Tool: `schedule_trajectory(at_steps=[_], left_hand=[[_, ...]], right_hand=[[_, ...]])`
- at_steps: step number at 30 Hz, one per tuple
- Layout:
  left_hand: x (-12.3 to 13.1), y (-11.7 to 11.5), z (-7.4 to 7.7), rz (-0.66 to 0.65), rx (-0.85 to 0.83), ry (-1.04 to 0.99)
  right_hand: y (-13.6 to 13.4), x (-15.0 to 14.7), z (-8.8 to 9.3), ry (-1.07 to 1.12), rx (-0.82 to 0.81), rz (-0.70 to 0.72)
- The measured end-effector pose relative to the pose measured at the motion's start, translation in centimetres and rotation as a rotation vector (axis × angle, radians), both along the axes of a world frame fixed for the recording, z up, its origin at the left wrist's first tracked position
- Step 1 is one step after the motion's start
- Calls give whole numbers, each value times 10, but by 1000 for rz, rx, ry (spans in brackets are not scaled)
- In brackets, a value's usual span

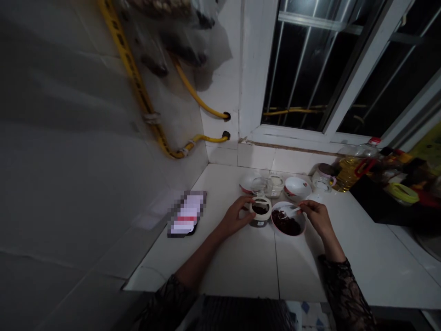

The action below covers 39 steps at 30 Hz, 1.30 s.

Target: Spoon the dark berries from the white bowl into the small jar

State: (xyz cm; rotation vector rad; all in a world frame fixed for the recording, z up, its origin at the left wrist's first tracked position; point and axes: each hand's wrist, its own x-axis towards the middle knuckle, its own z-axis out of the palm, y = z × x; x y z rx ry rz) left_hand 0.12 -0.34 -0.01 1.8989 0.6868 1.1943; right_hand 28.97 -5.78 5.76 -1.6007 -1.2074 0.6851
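Note:
My left hand (239, 215) grips the side of a small glass jar (260, 221) with a pale rim. Dark contents show through its open top. Just right of the jar stands a white bowl (303, 225) with a pinkish rim, holding a dark red-brown, flaky food (286, 224). Pinched in my right hand (315, 215) is the handle of a white spoon (291, 210), whose head rests over the food in the bowl. The exact kind of food cannot be made out in this dim light.
Behind the jar are another glass jar (274, 185), a white bowl (297, 187) and a lidded jar (324, 175). An oil bottle (346, 172) and a black box (375, 200) of condiments stand right. A phone (188, 214) lies left; yellow pipe (132, 82) runs along the wall.

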Motion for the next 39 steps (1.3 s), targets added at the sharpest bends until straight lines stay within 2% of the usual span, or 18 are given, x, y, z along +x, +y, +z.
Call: schedule_trajectory(at_steps=[6, 12, 19, 27, 39], left_hand=[[1, -1, 2, 4, 3, 6], [1, -2, 4, -5, -3, 12], [1, -1, 3, 3, 6, 19], [-1, 0, 1, 6, -3, 16], [2, 1, -1, 6, 4, -7]], right_hand=[[-4, -7, 10, 129, -47, -38], [-5, -8, 11, 246, -31, -17], [-5, -6, 9, 241, -2, 15], [-3, -6, 8, 329, -9, -40], [0, -7, 6, 250, 5, -30]])
